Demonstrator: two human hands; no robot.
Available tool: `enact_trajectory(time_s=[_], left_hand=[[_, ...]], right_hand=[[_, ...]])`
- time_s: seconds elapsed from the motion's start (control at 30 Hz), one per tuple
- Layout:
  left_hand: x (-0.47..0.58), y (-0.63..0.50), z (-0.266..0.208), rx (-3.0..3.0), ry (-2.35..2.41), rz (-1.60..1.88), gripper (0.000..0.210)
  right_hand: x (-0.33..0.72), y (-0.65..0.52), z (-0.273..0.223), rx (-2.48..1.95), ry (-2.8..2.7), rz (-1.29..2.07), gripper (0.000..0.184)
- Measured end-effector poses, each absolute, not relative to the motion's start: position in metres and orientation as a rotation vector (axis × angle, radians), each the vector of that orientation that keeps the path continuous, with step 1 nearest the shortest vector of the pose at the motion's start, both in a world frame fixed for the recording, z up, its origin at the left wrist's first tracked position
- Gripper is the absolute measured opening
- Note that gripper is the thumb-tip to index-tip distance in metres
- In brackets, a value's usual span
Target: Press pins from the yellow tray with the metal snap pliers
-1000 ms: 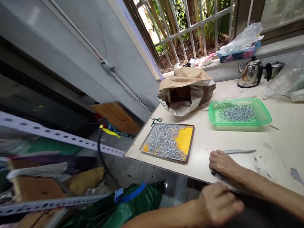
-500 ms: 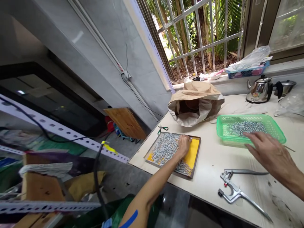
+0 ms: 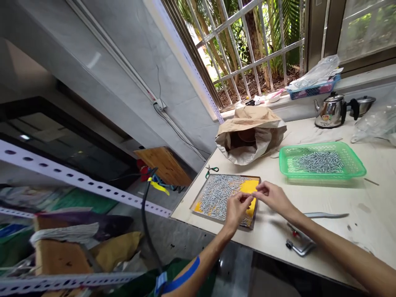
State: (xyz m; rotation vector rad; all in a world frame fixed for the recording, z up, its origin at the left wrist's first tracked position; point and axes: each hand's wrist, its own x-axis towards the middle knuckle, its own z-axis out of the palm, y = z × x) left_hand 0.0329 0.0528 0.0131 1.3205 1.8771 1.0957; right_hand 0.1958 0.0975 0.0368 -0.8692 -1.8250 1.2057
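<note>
My left hand (image 3: 237, 209) is over the right half of a shallow framed tray (image 3: 256, 214), thumb and fingertips pinched together. Beside it my right hand (image 3: 274, 198) pinches too, its fingertips nearly meeting the left ones above the tray's right edge. Whatever lies between the fingertips is too small to make out. Many small silvery metal pins (image 3: 216, 196) cover most of the tray's yellow bottom (image 3: 250, 186). In a green plastic basket (image 3: 324, 176) lies a pile of similar silvery pins (image 3: 321, 161). Hand press pliers (image 3: 301, 248) lie partly hidden under my right forearm.
Small green-handled scissors (image 3: 211, 169) lie behind the tray near the table's left edge. Farther back stand an open brown paper bag (image 3: 250, 134) and a metal kettle (image 3: 330, 110). A black cable (image 3: 144, 214) with a yellow tag hangs left of the table.
My right hand has moved left from the green basket to the tray. My left hand has lifted from the pins and drawn nearer to me, and both fingertips now come together.
</note>
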Motion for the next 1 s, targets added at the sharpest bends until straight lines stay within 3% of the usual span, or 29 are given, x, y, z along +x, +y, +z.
enact_trajectory(time_s=[0.43,0.6,0.7,0.83,1.0], left_hand=[[0.003,0.04,0.032,0.762,1.544,1.328,0.045],[-0.01,0.038,0.035,0.799,1.659,1.455,0.042],[0.002,0.028,0.037,0.803,1.627,1.328,0.041],[0.043,0.015,0.033,0.734,1.446,1.003,0.044],[0.096,0.017,0.012,0.765,1.389,0.764,0.034]], right_hand=[[0.137,0.1,0.029,-0.728,-2.048,1.089,0.031],[0.144,0.106,0.028,-0.768,-2.137,0.962,0.017],[0.19,0.101,0.032,-0.829,-2.279,0.827,0.016],[0.275,0.069,0.031,-1.042,-2.537,0.59,0.029],[0.341,0.019,0.006,-1.336,-2.687,0.557,0.013]])
